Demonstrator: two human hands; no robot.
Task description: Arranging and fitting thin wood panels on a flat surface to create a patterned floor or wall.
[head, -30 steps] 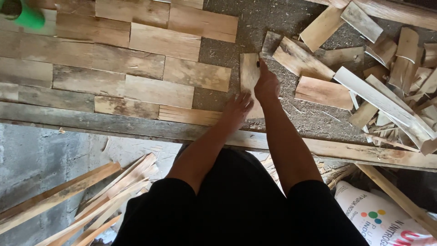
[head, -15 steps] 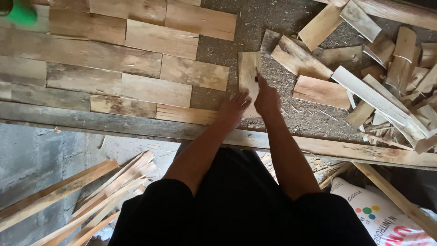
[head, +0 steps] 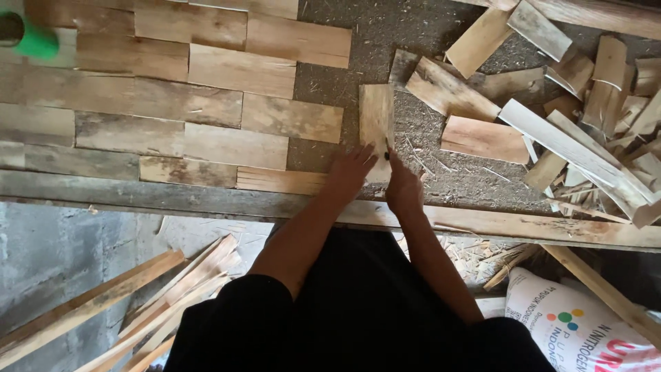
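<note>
A short pale wood slat lies lengthwise on the gritty grey ground, just right of the laid rows of slats, its near end under the person's two hands. The left hand rests flat on the slat's lower left corner, fingers spread and pressing down rather than gripping; the right hand sits at the lower right edge with fingers curled in, a small dark object at its fingertips (too small to identify), and whether it grips the slat cannot be told. To the left, the rows of flat wood slats lie edge to edge like paving. A long weathered plank runs across the frame just below both hands. A loose heap of offcuts is piled to the right, near but apart from the held piece. A green cylindrical object shows at top left, thin sticks at lower left, and a white printed sack at lower right.
</note>
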